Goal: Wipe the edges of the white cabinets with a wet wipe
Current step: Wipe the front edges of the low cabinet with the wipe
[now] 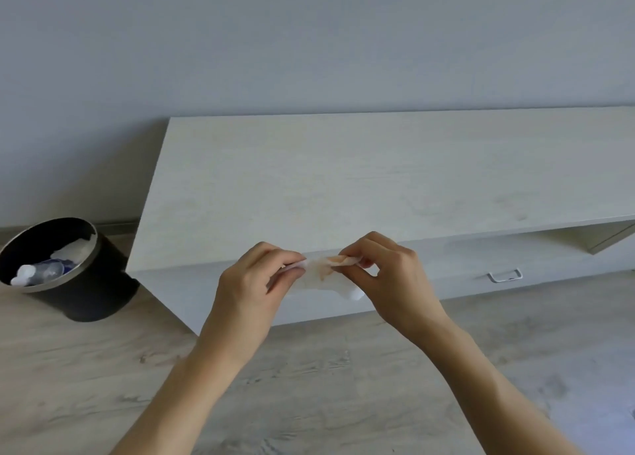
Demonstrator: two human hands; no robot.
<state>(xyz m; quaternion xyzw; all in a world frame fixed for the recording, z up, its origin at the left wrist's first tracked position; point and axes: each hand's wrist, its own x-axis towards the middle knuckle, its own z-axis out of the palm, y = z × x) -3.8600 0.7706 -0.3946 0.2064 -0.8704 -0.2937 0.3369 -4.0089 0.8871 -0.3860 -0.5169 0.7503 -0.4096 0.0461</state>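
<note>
At centre frame my left hand (254,282) and right hand (388,276) each pinch one end of the wipe (326,276), stretched in front of the cabinet (343,186); bin (86,282) at left.

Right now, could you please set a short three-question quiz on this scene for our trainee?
1. True or false: the left hand and the right hand both pinch the wipe.
2. Relative to the cabinet, where is the bin? A: on top of it. B: on the floor to its left. C: behind it.
3. Fill in: the handle lies to the ___ of the hands.

Key: 1 true; 2 B; 3 right.
</note>
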